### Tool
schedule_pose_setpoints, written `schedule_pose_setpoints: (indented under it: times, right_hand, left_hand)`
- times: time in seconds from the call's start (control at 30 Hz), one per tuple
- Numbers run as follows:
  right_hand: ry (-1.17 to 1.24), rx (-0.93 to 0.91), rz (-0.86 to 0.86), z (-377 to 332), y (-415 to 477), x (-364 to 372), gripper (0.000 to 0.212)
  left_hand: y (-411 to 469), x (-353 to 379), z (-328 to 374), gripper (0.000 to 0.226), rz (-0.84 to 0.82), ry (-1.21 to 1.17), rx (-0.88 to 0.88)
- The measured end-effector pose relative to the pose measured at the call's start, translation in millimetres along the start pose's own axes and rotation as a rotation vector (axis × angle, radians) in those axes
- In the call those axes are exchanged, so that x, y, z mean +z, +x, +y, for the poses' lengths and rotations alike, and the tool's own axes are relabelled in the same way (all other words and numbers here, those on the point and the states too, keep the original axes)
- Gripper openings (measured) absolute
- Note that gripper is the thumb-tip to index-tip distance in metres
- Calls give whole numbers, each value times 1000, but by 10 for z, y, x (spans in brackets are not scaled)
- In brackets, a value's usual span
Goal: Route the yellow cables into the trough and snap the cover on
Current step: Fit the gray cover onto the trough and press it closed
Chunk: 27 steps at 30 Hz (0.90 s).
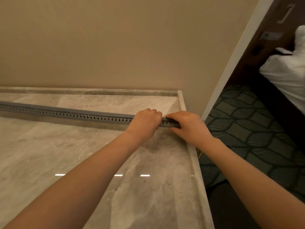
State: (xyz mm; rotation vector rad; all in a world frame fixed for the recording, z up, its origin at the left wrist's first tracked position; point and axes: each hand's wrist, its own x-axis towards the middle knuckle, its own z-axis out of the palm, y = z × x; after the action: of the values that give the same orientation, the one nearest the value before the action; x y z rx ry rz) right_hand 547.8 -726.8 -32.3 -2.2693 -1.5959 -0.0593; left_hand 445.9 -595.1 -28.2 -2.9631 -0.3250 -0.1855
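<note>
A long grey slotted cable trough (74, 114) lies across the marble tabletop (66, 154), running from the left edge to the right rim, with a grey cover along its top. My left hand (145, 123) grips the trough near its right end, fingers curled over the top. Just right of it, my right hand (188, 126) grips the very end of the trough, thumb in front and fingers over the cover. A thin strand of yellow cable (200, 153) shows below the table's right edge. No cable is visible inside the trough.
A beige wall (115, 47) rises behind the table. To the right the table ends at a raised rim (196, 162), beyond which lie dark patterned carpet (247, 129) and a bed with white linen (288, 71).
</note>
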Motion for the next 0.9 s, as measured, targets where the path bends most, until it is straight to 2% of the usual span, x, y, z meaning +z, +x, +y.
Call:
schedule_pose_setpoints:
  times: [0.27, 0.5, 0.73, 0.9]
  right_hand:
    - [-134, 43, 4, 322, -236, -189, 38]
    - [-124, 99, -3, 510, -294, -311, 40]
    - [-133, 75, 0, 516, -249, -315, 30]
    - [-170, 68, -29, 511, -227, -324, 32]
  left_hand:
    - [63, 4, -70, 22, -30, -22, 18]
    - [97, 20, -107, 24, -37, -51, 23]
    - [90, 38, -107, 24, -39, -37, 39]
    - [92, 40, -112, 23, -35, -30, 49]
